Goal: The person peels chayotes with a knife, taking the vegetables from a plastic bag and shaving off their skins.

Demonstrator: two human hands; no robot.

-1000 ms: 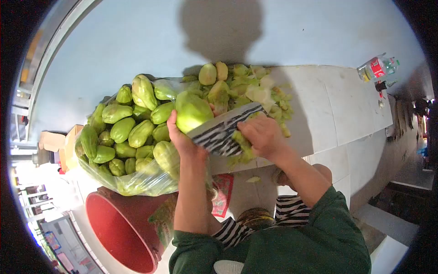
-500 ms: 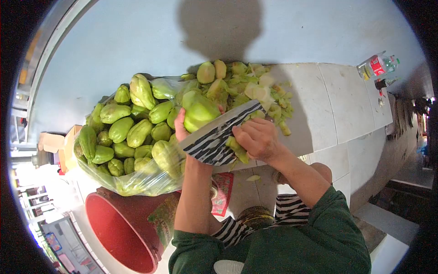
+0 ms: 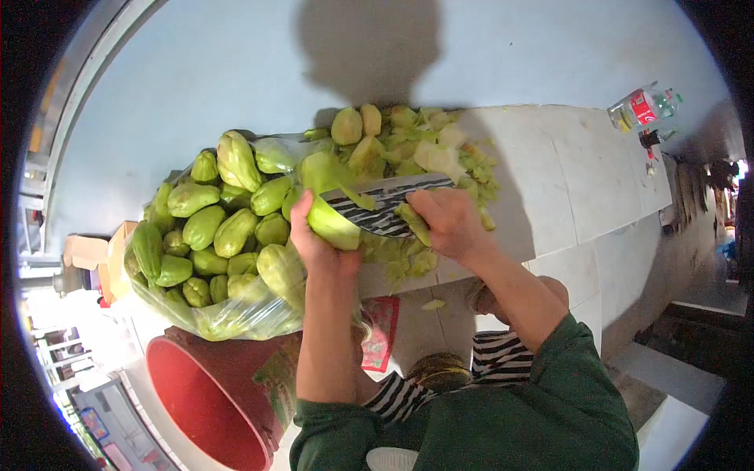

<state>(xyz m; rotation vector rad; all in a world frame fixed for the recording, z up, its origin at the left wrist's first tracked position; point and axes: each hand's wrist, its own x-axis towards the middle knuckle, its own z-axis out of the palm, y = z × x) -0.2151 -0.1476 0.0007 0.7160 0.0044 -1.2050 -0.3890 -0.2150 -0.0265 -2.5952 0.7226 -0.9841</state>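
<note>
My left hand [image 3: 312,247] is wrapped round a green chayote [image 3: 336,226], over the middle of the tiled ledge. In my right hand [image 3: 455,224] is a large knife [image 3: 381,210] with a broad, shiny blade that mirrors black and white stripes. The blade lies against the chayote's upper right side, and a wide strip of peel [image 3: 323,171] curls up over it. My right fingers hide most of the handle; a bit of green peel [image 3: 414,225] shows beside them. Left of my hands, a clear plastic bag [image 3: 236,318] bulges with whole chayotes [image 3: 204,225].
Peelings [image 3: 444,157] are heaped on the ledge [image 3: 542,180] behind the knife, with pale peeled chayotes [image 3: 346,125] at the wall. A red bucket [image 3: 208,400] lies tilted below the bag. A plastic bottle [image 3: 642,108] with a red label stands at the far right.
The chayote has been turned and lowered in my left hand. The knife blade has swung flatter and cut under the skin, leaving a curled peel strip above it.
</note>
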